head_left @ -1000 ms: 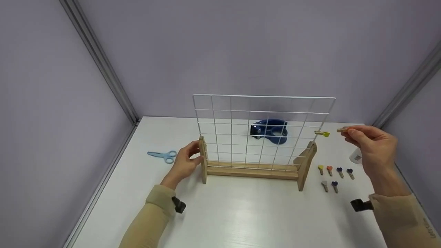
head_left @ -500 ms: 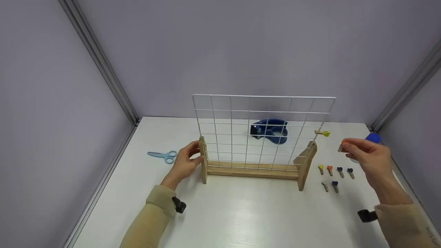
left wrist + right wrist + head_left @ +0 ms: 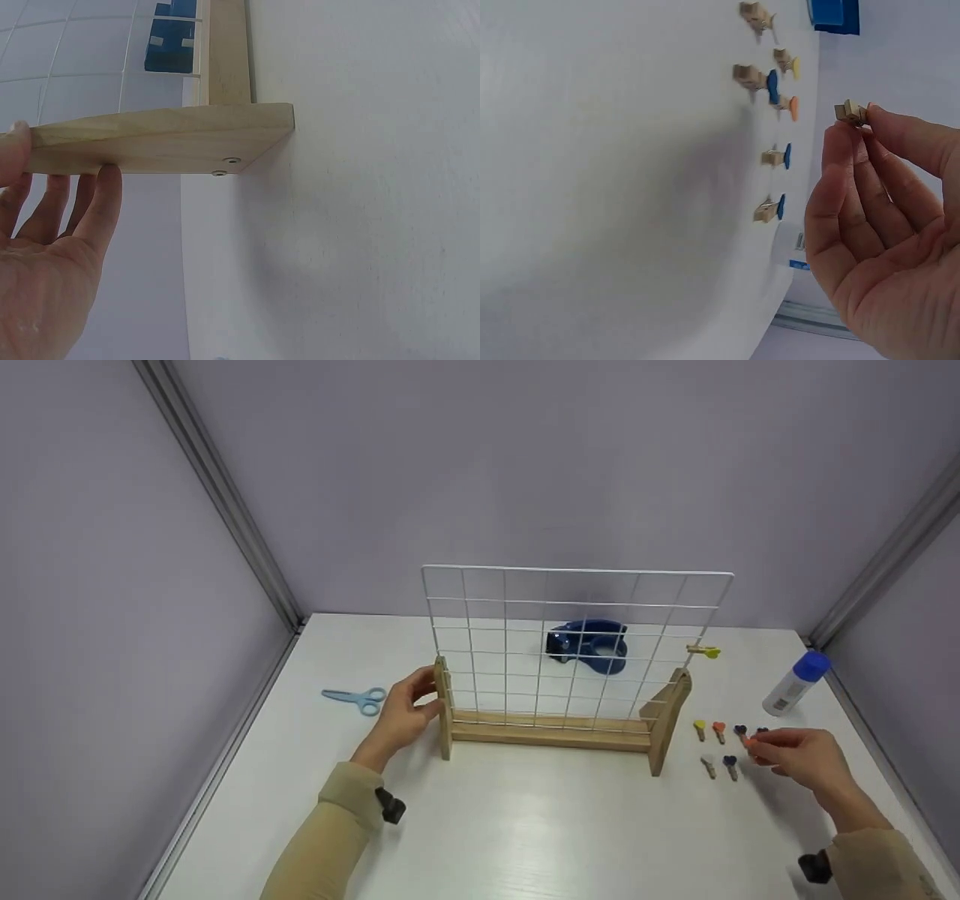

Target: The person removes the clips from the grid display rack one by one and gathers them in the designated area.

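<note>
My left hand [image 3: 406, 712] grips the left wooden side post [image 3: 165, 139] of a stand that holds a white wire grid [image 3: 547, 604]. In the left wrist view the thumb is on one face and the fingertips are against the other. My right hand [image 3: 806, 761] pinches a small wooden clothespin [image 3: 852, 112] with an orange top, between thumb and fingers, above the table. Below it lie two rows of heart-topped clothespins, among them a yellow one [image 3: 700, 730], an orange one [image 3: 719, 731] and a dark blue one [image 3: 730, 766]. Another yellow clothespin [image 3: 705, 651] is clipped on the grid's right edge.
Blue scissors [image 3: 356, 700] lie left of the stand. Behind the grid sits a dark blue tape dispenser [image 3: 589, 645]. A white bottle with a blue cap [image 3: 796, 684] stands at the right, beyond the clothespins. Walls enclose the white table [image 3: 517, 825] at the back and sides.
My right hand has come down and toward me from beside the grid, carrying the orange clothespin to the rows on the table. This uncovers the bottle. My left hand stays on the post.
</note>
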Demonstrator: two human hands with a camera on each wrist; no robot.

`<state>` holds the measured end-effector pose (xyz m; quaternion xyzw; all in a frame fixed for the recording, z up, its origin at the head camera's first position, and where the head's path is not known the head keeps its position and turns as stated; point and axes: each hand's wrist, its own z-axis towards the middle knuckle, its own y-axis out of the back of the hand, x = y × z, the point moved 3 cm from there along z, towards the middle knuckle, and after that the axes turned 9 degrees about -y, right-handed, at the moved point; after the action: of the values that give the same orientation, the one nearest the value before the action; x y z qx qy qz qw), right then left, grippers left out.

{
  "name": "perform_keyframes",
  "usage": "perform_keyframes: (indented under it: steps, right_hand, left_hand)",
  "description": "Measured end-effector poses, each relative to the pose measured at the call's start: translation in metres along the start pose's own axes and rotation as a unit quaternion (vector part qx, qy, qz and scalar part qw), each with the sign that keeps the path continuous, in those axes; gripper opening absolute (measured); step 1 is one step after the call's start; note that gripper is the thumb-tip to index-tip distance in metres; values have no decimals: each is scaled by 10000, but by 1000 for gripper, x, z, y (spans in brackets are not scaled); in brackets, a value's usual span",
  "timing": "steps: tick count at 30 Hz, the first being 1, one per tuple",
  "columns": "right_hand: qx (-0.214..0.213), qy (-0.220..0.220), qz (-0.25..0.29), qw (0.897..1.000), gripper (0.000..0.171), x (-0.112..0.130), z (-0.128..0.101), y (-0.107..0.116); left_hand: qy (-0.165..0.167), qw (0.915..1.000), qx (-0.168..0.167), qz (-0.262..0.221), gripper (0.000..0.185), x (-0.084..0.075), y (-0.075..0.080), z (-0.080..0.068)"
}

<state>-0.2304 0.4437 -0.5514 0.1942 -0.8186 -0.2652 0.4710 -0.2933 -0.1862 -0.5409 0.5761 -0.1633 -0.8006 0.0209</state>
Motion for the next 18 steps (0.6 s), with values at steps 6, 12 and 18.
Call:
perform_keyframes:
  steps: [6, 12, 18]
  right_hand:
    - [100, -543, -132, 9984, 51, -17, 12, 0]
    - [5, -660, -140, 9977, 46, -24, 15, -2]
    - [46, -486, -327, 9983, 43, -21, 13, -3]
  left_hand:
    - [22, 9999, -64, 82, 55, 1, 0, -1]
    - [35, 10000, 5, 61, 56, -1, 0, 0]
    - [12, 10000, 25, 18, 56, -1, 0, 0]
